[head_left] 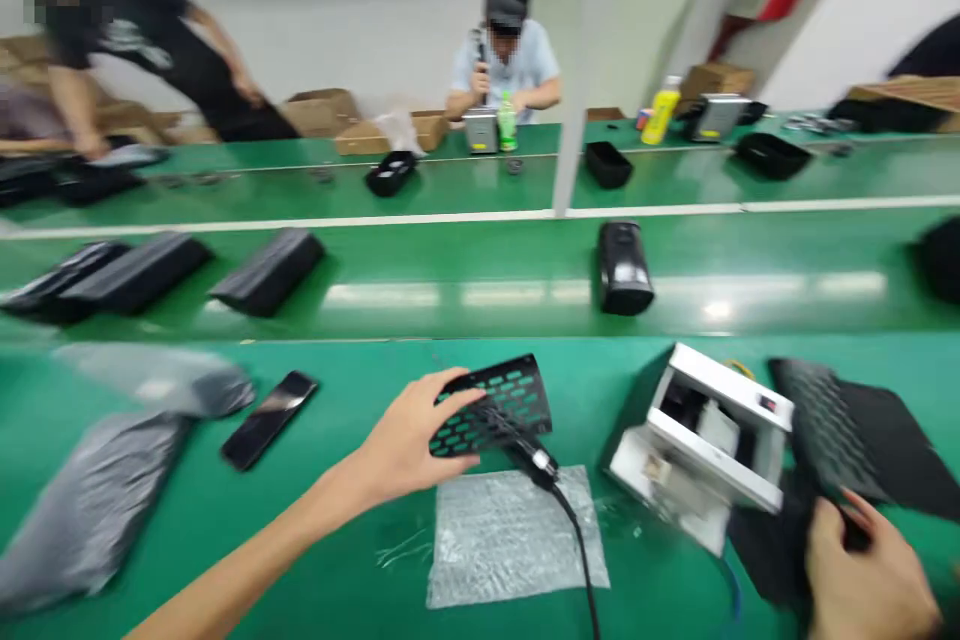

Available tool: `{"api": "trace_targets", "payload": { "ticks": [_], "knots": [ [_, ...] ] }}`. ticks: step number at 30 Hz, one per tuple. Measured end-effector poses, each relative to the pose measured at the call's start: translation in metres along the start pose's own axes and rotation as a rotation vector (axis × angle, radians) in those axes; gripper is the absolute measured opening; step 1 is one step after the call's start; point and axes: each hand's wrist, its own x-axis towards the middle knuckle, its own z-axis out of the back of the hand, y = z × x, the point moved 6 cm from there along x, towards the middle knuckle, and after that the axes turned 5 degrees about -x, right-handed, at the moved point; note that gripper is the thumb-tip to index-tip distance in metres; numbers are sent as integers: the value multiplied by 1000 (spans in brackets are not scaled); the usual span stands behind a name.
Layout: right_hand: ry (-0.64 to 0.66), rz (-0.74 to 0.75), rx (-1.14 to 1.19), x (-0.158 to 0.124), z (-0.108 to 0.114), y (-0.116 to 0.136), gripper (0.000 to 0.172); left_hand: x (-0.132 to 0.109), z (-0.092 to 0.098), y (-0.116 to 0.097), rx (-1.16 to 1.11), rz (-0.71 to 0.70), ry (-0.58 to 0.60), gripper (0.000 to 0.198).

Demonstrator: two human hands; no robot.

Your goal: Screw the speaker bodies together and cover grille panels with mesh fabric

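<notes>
My left hand [409, 440] is closed on the left edge of a black perforated grille panel [499, 407], lifted a little off the green bench. A black cable with a silver plug [541, 465] runs from under the panel toward me, across a sheet of bubble wrap [517, 535]. My right hand [862, 570], at the lower right corner, grips a black flat piece [780, 540] beside a tilted white open-sided box [709, 440]. Another black perforated panel [840, 430] leans just right of the box.
A black phone [268, 417] and grey plastic bags [90, 500] lie on the left. Black parts [624, 267] ride the green conveyor [480, 280] beyond. Across it a seated person [506, 60] works beside boxes and a yellow bottle [661, 112]; another person [120, 30] bends over at far left.
</notes>
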Motion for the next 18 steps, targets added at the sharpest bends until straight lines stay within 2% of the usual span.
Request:
{"api": "trace_targets", "payload": {
  "ticks": [2, 5, 8, 11, 15, 18],
  "knots": [
    [-90, -40, -140, -10, 11, -26, 23, 57, -10, -4, 50, -20, 44, 70],
    [-89, -106, -182, -16, 11, -53, 24, 140, -39, -28, 101, -85, 84, 65],
    [-81, -182, -170, -19, 10, -65, 28, 193, -69, -55, 150, -132, 92, 66],
    [-57, -246, -158, -25, 6, -65, 32, 208, -88, -68, 205, -136, 94, 68],
    [4, -311, -157, -29, -1, -57, 33, 195, -98, -64, 262, -141, 100, 70],
    [38, -353, -182, -28, 0, -59, 28, 186, -101, -58, 265, -168, 94, 72]
  ]
}}
